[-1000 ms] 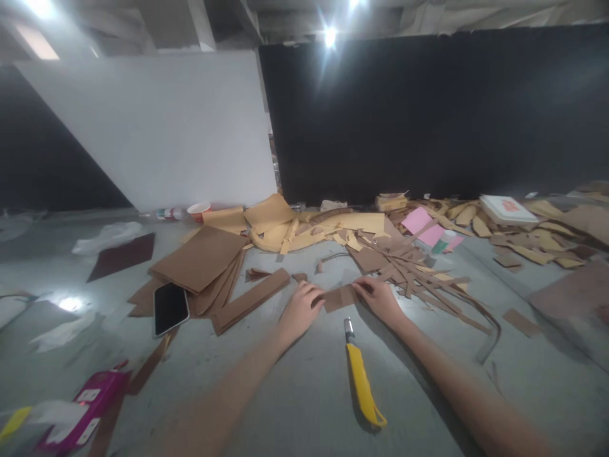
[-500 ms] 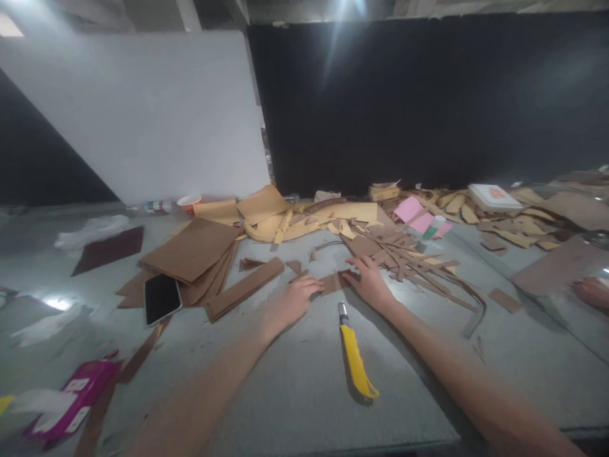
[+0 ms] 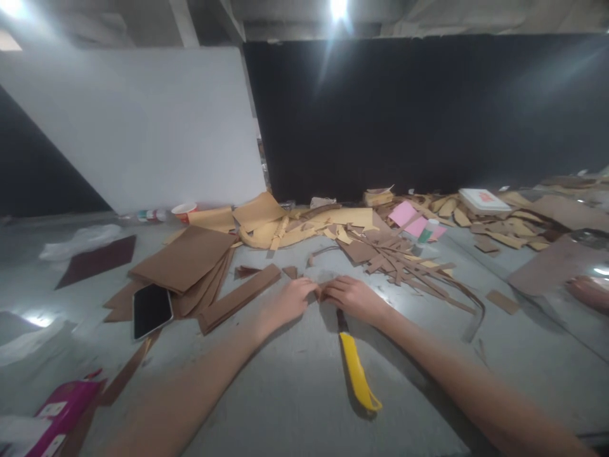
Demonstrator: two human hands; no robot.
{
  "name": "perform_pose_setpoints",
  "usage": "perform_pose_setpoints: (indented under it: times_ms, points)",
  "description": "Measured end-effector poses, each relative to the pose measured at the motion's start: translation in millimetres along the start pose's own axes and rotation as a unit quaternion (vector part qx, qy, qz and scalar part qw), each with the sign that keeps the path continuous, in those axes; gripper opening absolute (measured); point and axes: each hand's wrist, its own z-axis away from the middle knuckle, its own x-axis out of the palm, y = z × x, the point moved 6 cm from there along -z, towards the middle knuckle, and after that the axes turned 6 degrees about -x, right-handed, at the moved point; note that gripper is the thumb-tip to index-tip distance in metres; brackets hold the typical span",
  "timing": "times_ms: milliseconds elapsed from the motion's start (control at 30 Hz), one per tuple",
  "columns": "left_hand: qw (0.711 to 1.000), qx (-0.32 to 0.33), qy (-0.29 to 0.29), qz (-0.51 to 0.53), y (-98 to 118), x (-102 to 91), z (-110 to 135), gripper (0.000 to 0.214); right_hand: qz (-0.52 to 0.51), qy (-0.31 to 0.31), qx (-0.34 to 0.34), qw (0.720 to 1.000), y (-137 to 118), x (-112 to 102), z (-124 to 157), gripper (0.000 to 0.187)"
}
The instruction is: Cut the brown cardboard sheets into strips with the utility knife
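My left hand (image 3: pixel 288 301) and my right hand (image 3: pixel 349 295) meet over a small brown cardboard piece (image 3: pixel 318 292) on the grey surface (image 3: pixel 285 393). Both hands have their fingers curled onto it, and it is almost wholly hidden beneath them. A yellow utility knife (image 3: pixel 354 365) lies just behind my right wrist, its blade end partly hidden under that hand.
Stacked brown cardboard sheets (image 3: pixel 185 257) and a long strip (image 3: pixel 238 298) lie to the left, with a phone (image 3: pixel 151 309) beside them. A heap of cardboard offcuts (image 3: pixel 394 254) fills the back right. A pink box (image 3: pixel 61 412) sits at the near left. Another person's hand (image 3: pixel 590 292) shows at the right edge.
My right hand has slid left over the cardboard piece until it meets my left hand, covering the piece. The knife has not moved.
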Motion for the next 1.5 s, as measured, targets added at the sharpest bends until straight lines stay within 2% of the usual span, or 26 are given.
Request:
perform_pose_setpoints:
  times_ms: [233,333,500,733,833,967,1233,1500]
  points:
    - [1.000,0.006,0.003,0.005,-3,-1.6,3,0.051,0.050,-0.016,-0.032,0.998,-2,2,0,0.019]
    - [1.000,0.004,0.005,0.003,-1,-1.7,5,0.042,0.062,-0.024,-0.039,0.997,-1,5,-1,0.019]
    - [0.998,-0.050,0.029,0.030,-1,-3.5,3,0.025,0.063,0.006,-0.014,0.998,2,9,-1,0.022]
    - [0.998,-0.056,0.034,0.025,-4,1.8,3,0.013,0.027,0.046,-0.004,0.999,-5,1,-2,0.023]
    - [0.997,-0.063,0.033,0.033,-7,1.8,4,0.012,-0.036,0.071,0.048,0.996,0,1,-2,0.026]
    - [0.996,-0.061,0.035,0.050,-8,1.2,3,0.013,-0.143,0.101,0.151,0.973,10,2,0,0.030]
    - [0.993,-0.088,0.038,0.074,-12,2.5,2,0.010,-0.227,0.105,0.196,0.948,18,9,0,0.018]
    - [0.992,-0.066,0.068,0.082,-14,3.9,5,0.019,-0.275,0.100,0.297,0.909,32,13,2,0.021]
